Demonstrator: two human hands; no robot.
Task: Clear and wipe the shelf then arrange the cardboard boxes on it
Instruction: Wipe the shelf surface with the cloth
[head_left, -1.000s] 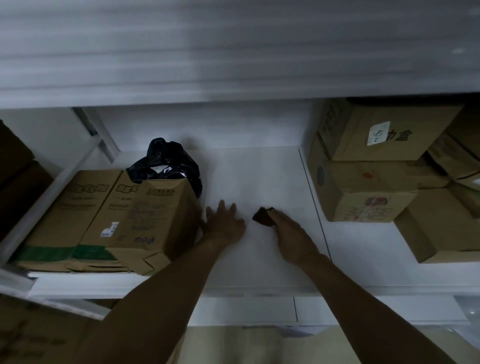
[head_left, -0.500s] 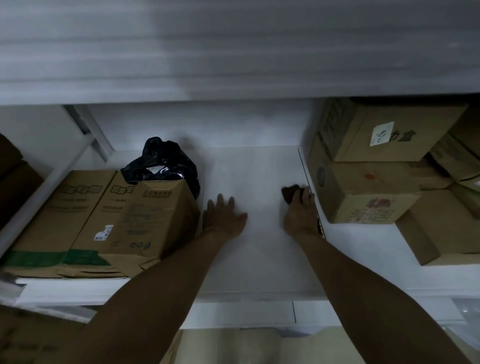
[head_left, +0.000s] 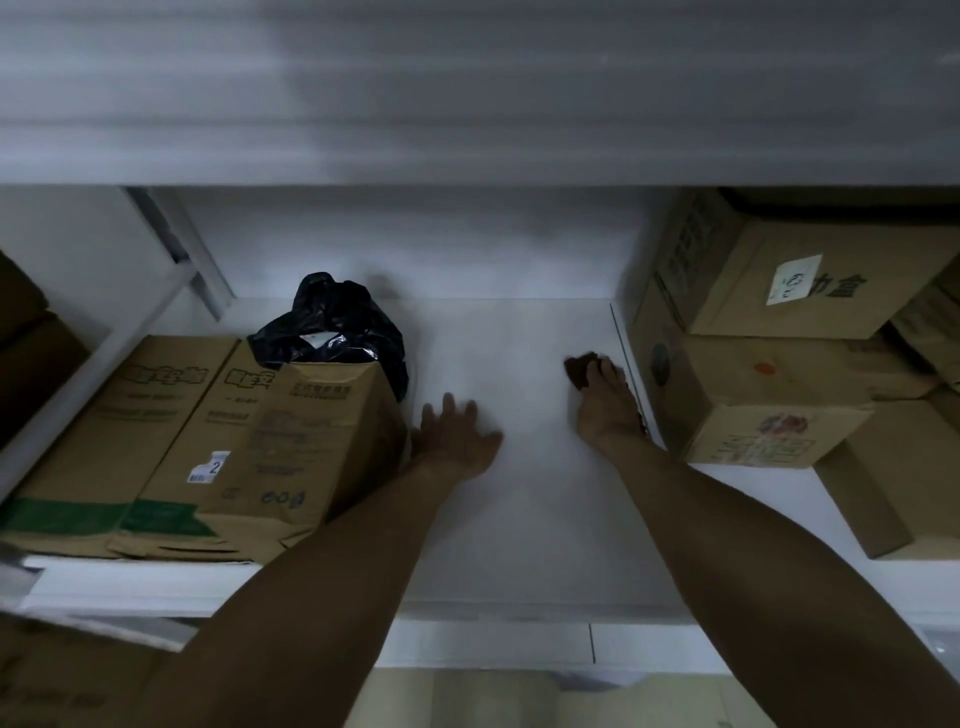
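A white shelf (head_left: 519, 519) runs across the view, bare in its middle. My right hand (head_left: 608, 410) grips a small dark brown cloth (head_left: 579, 368) and holds it down on the shelf, close to the stacked cardboard boxes (head_left: 748, 405) on the right. My left hand (head_left: 457, 434) lies flat on the shelf with fingers spread, right beside a cardboard box (head_left: 291, 457) on the left. A second flat box (head_left: 119, 441) lies further left.
A black plastic bag (head_left: 337, 327) sits behind the left boxes. More cartons (head_left: 810, 270) are piled at the right under the upper shelf (head_left: 467, 104). A white upright frame (head_left: 176, 249) stands at the back left. Another box (head_left: 62, 680) shows below the shelf edge.
My right hand has slid the cloth from the middle of the shelf to the right, up against the right boxes. My left hand has stayed flat in place.
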